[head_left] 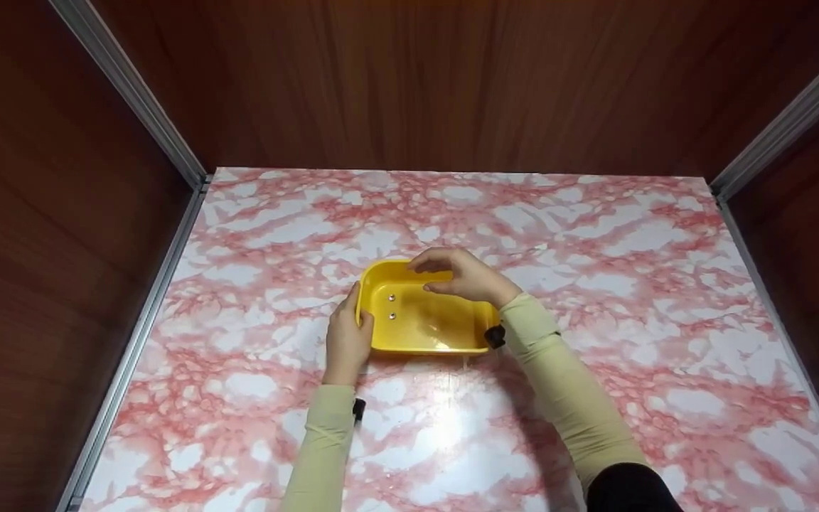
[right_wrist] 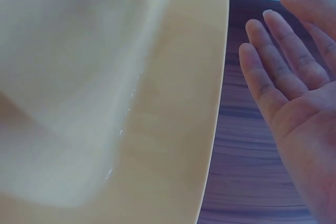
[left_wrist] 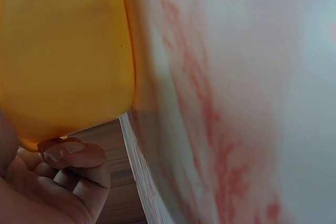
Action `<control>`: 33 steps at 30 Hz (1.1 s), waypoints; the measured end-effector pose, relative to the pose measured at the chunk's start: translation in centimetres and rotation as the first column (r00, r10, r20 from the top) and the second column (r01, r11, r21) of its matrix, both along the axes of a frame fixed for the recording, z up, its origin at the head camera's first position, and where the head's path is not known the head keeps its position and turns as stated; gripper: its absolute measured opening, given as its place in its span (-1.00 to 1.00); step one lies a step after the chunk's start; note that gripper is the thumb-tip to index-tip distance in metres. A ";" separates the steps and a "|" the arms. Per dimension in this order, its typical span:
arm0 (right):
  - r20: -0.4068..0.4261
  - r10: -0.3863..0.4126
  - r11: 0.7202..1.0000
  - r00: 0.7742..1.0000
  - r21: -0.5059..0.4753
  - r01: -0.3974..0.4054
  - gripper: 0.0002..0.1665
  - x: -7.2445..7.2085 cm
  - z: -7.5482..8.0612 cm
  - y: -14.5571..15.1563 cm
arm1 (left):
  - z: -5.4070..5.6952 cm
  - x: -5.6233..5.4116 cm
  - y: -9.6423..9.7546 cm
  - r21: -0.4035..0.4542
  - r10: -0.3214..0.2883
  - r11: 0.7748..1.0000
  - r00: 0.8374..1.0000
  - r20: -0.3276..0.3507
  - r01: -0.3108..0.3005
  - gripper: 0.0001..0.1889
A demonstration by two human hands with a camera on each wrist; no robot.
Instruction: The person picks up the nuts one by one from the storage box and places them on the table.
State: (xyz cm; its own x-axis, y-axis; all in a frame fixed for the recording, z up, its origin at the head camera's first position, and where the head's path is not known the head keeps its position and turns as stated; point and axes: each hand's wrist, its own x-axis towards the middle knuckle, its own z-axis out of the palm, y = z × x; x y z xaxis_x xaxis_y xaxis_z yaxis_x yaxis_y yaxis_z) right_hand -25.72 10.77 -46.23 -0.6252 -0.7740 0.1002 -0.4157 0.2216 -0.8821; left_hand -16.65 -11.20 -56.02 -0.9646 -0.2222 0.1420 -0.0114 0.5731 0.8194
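A yellow plastic bin (head_left: 432, 350) with rounded corners is in the middle of the marbled table. My left hand (head_left: 348, 341) grips its left wall, with the thumb over the rim and the fingers outside. In the left wrist view, the curled fingers (left_wrist: 79, 156) meet the bin's edge (left_wrist: 68, 66). Two small shiny metal pieces (head_left: 392, 316) show on the bin's floor near the left side. Over the bin's far right part is my right hand (head_left: 468, 276), fingers loosely bent and holding nothing. The right wrist view shows that hand (right_wrist: 299, 108) apart from the bin's rim (right_wrist: 218, 98).
The red-and-white marbled table (head_left: 253, 306) spreads around the bin. A dark wooden panel (head_left: 409, 92) rises along its far edge, and more panels with grey metal strips (head_left: 132, 85) stand at the left and right.
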 end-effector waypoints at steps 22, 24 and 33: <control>0.013 0.011 1.000 1.000 -0.012 -0.011 -0.59 -2.6 -4.6 -1.1 | -0.1 0.0 -0.1 0.009 -0.010 1.000 0.999 -0.030 0.010 -0.45; 0.028 0.024 0.999 0.999 -0.024 -0.023 -0.59 -2.6 -4.9 -1.2 | -0.1 0.0 -0.1 0.007 -0.008 1.000 0.999 -0.031 0.008 -0.45; 0.043 0.042 0.998 0.998 -0.053 -0.040 -0.61 -2.7 -5.9 -1.7 | -0.3 0.0 0.0 -0.018 0.012 1.000 1.000 -0.017 -0.013 -0.44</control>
